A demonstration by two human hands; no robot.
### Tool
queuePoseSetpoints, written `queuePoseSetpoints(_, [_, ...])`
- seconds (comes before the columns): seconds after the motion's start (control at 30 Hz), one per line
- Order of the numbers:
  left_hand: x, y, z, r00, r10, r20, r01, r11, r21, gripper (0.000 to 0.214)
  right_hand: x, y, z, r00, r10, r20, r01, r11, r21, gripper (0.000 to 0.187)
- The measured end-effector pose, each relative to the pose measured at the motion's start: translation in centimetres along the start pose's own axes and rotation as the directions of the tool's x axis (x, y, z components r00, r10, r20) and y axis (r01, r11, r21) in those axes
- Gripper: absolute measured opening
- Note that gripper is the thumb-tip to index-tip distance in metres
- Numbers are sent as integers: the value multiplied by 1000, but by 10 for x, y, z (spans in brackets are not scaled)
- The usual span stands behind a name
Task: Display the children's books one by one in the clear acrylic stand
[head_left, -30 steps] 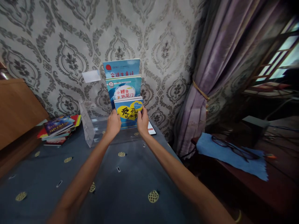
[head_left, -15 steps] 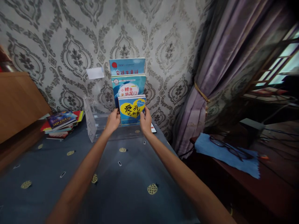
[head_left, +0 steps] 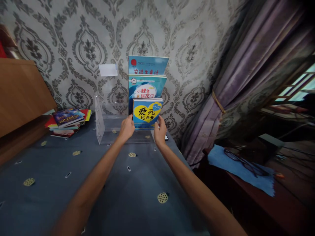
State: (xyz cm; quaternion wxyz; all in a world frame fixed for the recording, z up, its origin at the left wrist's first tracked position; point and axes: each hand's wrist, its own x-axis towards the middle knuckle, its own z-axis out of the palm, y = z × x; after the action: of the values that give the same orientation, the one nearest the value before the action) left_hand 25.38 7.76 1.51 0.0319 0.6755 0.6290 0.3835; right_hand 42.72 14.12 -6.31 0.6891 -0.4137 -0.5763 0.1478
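Note:
A blue book with a yellow heart on its cover [head_left: 147, 112] stands upright in the front tier of a clear acrylic rack [head_left: 101, 125]. My left hand [head_left: 127, 128] grips its lower left edge and my right hand [head_left: 159, 131] grips its lower right edge. Two taller blue books stand in the tiers behind it: one with a white circle [head_left: 147, 87] and one with a red dot at the back [head_left: 147, 65]. The left half of the rack holds no books.
A stack of colourful books [head_left: 67, 121] lies at the left on the blue patterned tablecloth [head_left: 73, 183]. A wooden cabinet [head_left: 22, 91] stands far left. Purple curtain [head_left: 246, 75] hangs at the right, with a blue cloth and glasses [head_left: 243, 165] on a dark side table.
The view has shifted left, so the rack sits further right in frame. Both hands have slid lower along the front book's edges; the book stays in its tier.

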Motion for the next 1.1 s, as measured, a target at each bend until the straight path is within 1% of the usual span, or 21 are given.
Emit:
queuePoseSetpoints(0.27, [-1,-3,1,1000,19,-7,-19,999,-40,46,1,0,-1,1000,-8,8,8,1000,27,49])
queuePoseSetpoints(0.47, [7,-13,-3,999,30,-40,-35,993,-112,49,12,-4,-12,997,-6,77,3,999,34,46])
queuePoseSetpoints(0.53, [10,-20,-6,996,32,-78,-44,986,-162,49,16,-6,-15,997,-10,79,6,999,52,47])
queuePoseSetpoints(0.63, [13,-33,-9,987,31,-156,-76,955,-287,46,19,-8,-15,998,-6,64,0,996,84,46])
queuePoseSetpoints(0.7, [15,-41,-11,984,18,-178,-81,932,-354,44,20,-9,-14,999,-3,51,-2,996,95,45])
queuePoseSetpoints(0.8, [19,-47,-10,986,17,-165,-87,900,-428,45,22,-11,-15,998,-3,57,-4,993,115,45])
queuePoseSetpoints(0.87, [23,-48,-9,987,45,-151,-113,871,-479,47,25,-13,-16,997,-2,77,-9,990,143,45])
queuePoseSetpoints(1.0, [33,-43,-5,986,122,-118,-166,824,-541,53,39,-18,-20,994,-6,110,-18,977,212,46])
queuePoseSetpoints(1.1, [40,-36,-5,983,150,-101,-181,831,-526,55,52,-23,-21,994,26,102,-48,974,222,49])
